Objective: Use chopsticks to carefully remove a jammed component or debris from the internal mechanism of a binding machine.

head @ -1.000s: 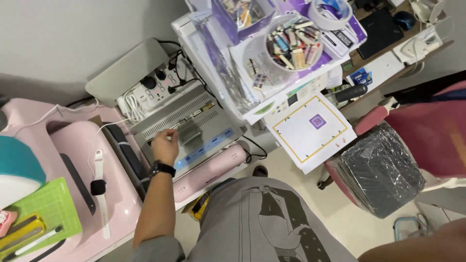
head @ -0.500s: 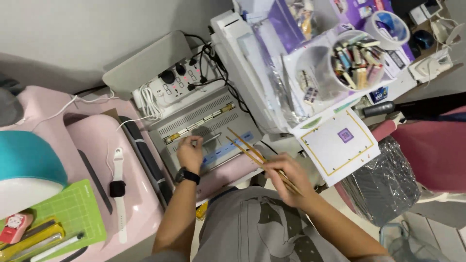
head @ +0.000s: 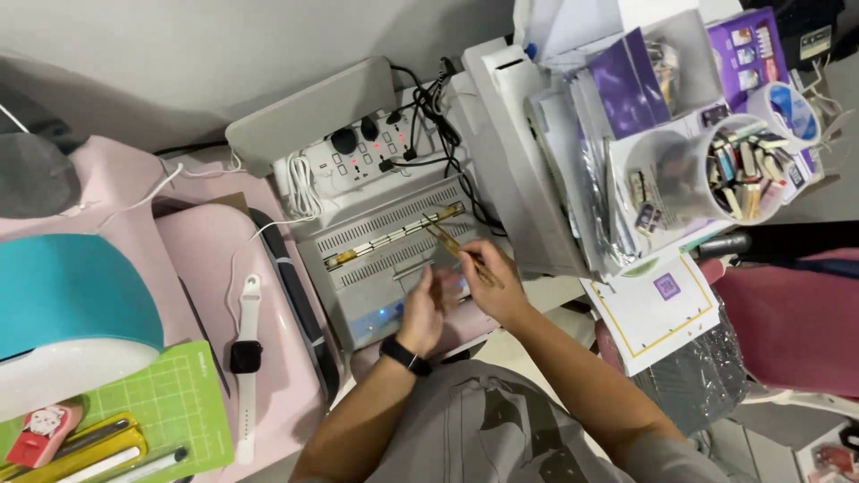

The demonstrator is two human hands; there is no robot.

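Now both my hands meet over the grey slotted metal machine (head: pixel 394 255) on the pink surface (head: pixel 192 241). My right hand (head: pixel 497 286) has its grip closed on a pair of thin wooden sticks (head: pixel 458 246), whose far tips reach up over the machine's top near the long brass-coloured strip (head: pixel 394 237) lying in its slot. My left hand (head: pixel 422 313), with the black wristband (head: pixel 404 355), curls beside the right — I cannot tell whether its grip holds anything.

By my judgement the work is mid-way: the strip sits in the machine and the sticks are at it, but nothing is lifted out yet.

Half a second ago my left hand lay flat on the machine's front and the sticks were held lower, toward my lap — since then the right hand has brought them up and the two hands have closed together.
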